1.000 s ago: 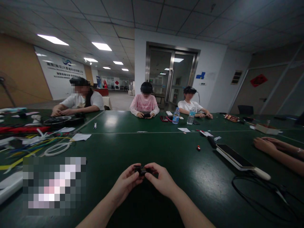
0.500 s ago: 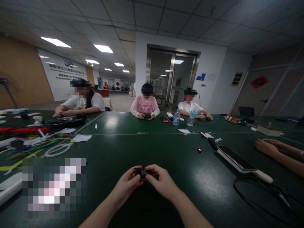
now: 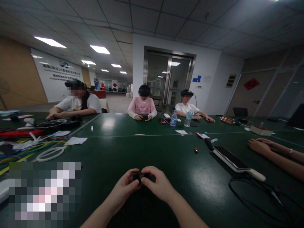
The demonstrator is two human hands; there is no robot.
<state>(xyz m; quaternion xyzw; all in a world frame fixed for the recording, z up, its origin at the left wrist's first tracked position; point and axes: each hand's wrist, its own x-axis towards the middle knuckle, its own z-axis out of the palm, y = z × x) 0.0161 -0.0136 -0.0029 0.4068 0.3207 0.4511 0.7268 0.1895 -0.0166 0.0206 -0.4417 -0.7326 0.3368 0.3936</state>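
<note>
My left hand and my right hand meet just above the dark green table, near its front edge. Between their fingertips they pinch a small black object. Fingers of both hands curl round it and hide most of it, so I cannot make out what it is.
A phone on a white pack and a black cable lie to the right. Another person's hands rest at the far right. Coloured wires clutter the left. Three seated people and two water bottles are across the table.
My hands keep the same pinch on the small black object; the fingers have closed in a little more over it. The camera has turned slightly, shifting the scene leftwards.
</note>
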